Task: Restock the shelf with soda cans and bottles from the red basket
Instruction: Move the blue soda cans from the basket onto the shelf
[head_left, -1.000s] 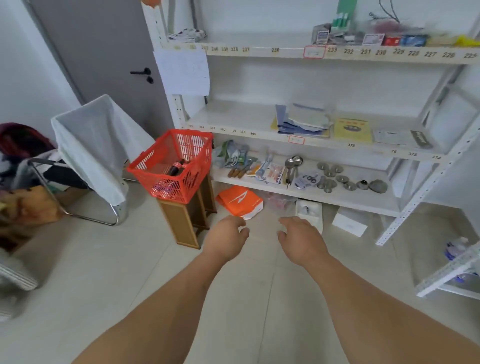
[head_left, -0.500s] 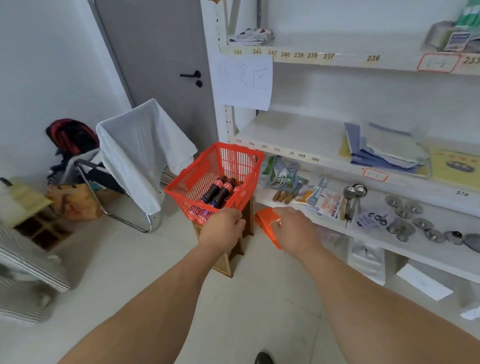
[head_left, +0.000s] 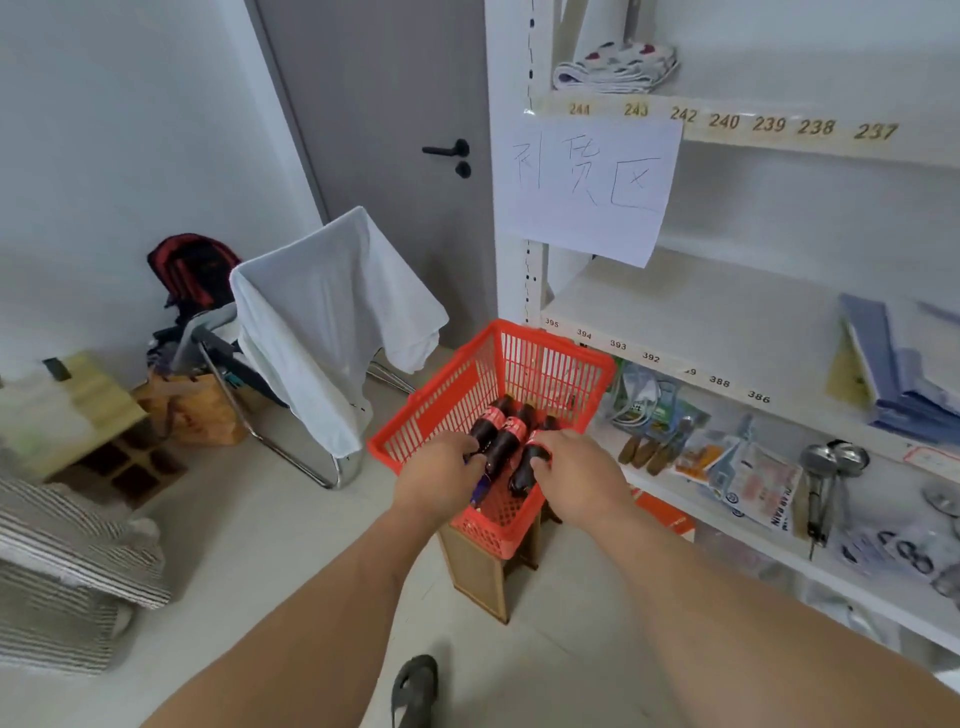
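The red basket (head_left: 558, 353) stands on a small wooden stool (head_left: 475, 571) beside the white numbered shelf (head_left: 680, 358). Three dark cola bottles with red labels lie side by side in it: left (head_left: 491, 418), middle (head_left: 506, 439), right (head_left: 522, 473). A purple-blue item (head_left: 480, 488) shows beneath them. My left hand (head_left: 441, 478) reaches into the basket, its fingers curled over the lower end of the left bottle; its grip is hidden. On the right bottle, my right hand (head_left: 582, 473) has thumb and fingers on either side.
A chair draped in white cloth (head_left: 322, 312) stands left of the basket, before a grey door (head_left: 389, 156). A paper sign (head_left: 587, 192) hangs on the shelf post. The lower shelf holds packets (head_left: 748, 478) and ladles (head_left: 826, 467). Striped bedding (head_left: 52, 561) lies far left.
I have stepped closer to the basket. Both hands moved forward from the basket's near rim into it, onto the bottles.
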